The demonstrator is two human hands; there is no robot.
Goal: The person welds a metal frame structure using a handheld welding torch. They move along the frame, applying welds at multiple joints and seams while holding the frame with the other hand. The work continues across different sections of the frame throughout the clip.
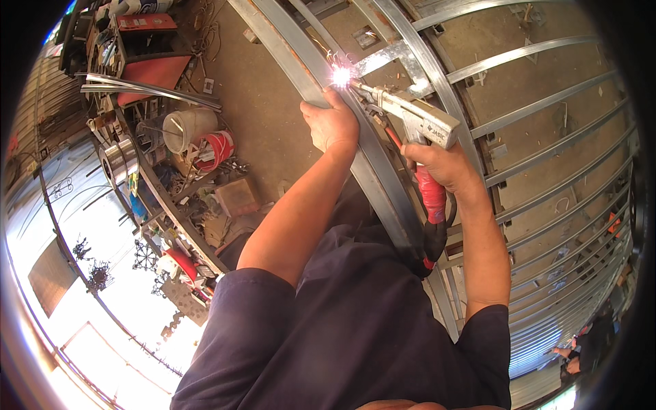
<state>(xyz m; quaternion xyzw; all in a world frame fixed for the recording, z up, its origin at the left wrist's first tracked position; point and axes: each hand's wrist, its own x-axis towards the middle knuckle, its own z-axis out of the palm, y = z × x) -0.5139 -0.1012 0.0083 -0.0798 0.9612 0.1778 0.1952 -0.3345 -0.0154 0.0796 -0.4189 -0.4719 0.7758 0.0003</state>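
In my right hand (445, 165) is a welding gun (425, 117), silver-grey with red tape wrapped round its lower handle. Its nozzle points up and left. A bright arc (341, 76) with sparks burns at the tip, on a long steel beam (383, 179), and its glare hides the joint. My left hand (332, 126) grips that beam just below the arc, fingers close to the glow. From the handle a dark welding cable (435, 239) hangs down beside the beam. Flat cross bars (523, 60) join a second steel rail (437, 63) to the right.
The steel frame spreads over the right side, with many curved bars. On the left stand a white bucket (188, 130), a red bucket (216, 150), a cardboard box (238, 196) and loose metal strips (147, 91). Another person (588, 348) is at the far lower right.
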